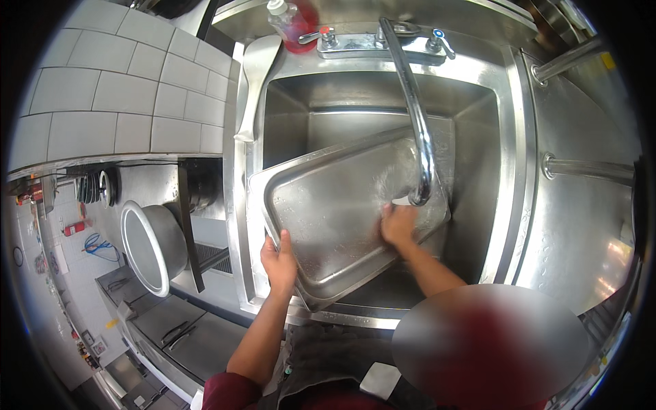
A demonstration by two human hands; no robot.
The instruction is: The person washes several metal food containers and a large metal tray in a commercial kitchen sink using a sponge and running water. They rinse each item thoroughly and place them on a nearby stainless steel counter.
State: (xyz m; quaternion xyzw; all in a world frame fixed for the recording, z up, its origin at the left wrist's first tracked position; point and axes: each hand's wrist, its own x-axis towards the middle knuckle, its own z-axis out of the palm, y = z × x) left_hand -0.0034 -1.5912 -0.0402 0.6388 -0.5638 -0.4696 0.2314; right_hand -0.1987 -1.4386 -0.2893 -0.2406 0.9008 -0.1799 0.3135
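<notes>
A shallow rectangular stainless steel pan [328, 210] lies tilted across the sink basin [476, 154], its left corner over the sink's rim. My left hand [279, 264] grips the pan's near left edge, thumb on top of the rim. My right hand [400, 225] is curled against the inside of the pan, under the spout of the chrome faucet [410, 92]. A small whitish patch shows at its fingers; blur hides whether that is a held thing or water. The pan's inner face looks wet, with droplets and streaks.
A pale spatula or paddle [255, 77] lies on the sink's left ledge, beside a pump bottle of red liquid [292, 28]. A large metal pot [159, 246] stands left of the sink. Steel pipes [589, 169] cross the right side. White tiles [128, 77] cover the wall.
</notes>
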